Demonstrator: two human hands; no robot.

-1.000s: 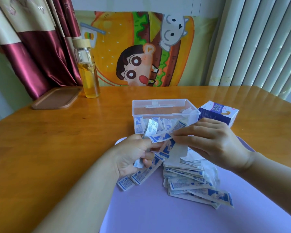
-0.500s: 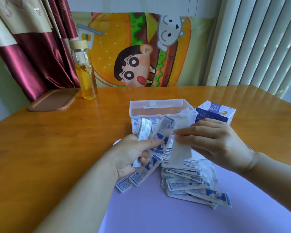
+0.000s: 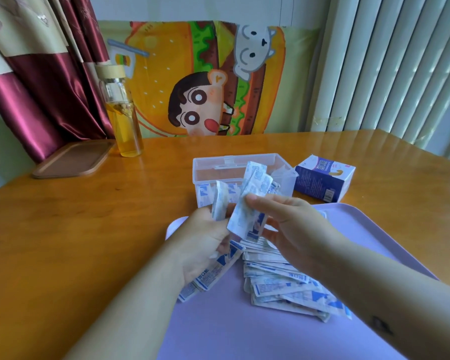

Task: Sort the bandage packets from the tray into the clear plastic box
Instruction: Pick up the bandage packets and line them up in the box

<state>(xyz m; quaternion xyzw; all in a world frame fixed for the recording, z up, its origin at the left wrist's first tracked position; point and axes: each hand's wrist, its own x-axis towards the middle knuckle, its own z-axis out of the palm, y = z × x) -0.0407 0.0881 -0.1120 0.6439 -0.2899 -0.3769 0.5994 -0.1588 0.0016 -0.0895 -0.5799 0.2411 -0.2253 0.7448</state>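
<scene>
Far left on the table (image 3: 89, 229): glass bottle (image 3: 125, 120), yellow liquid inside. Centre: left hand (image 3: 205, 245), fingers curled, grips a bundle of bandage packets (image 3: 211, 271) over the lilac tray (image 3: 361, 229). Clear plastic box (image 3: 218, 167) just behind, some packets inside. Right hand (image 3: 294, 229) pinches the upright packets (image 3: 247, 203), thumb on top. Loose pile (image 3: 283, 281) lies on the tray below. Blue carton (image 3: 322, 183) at right.
</scene>
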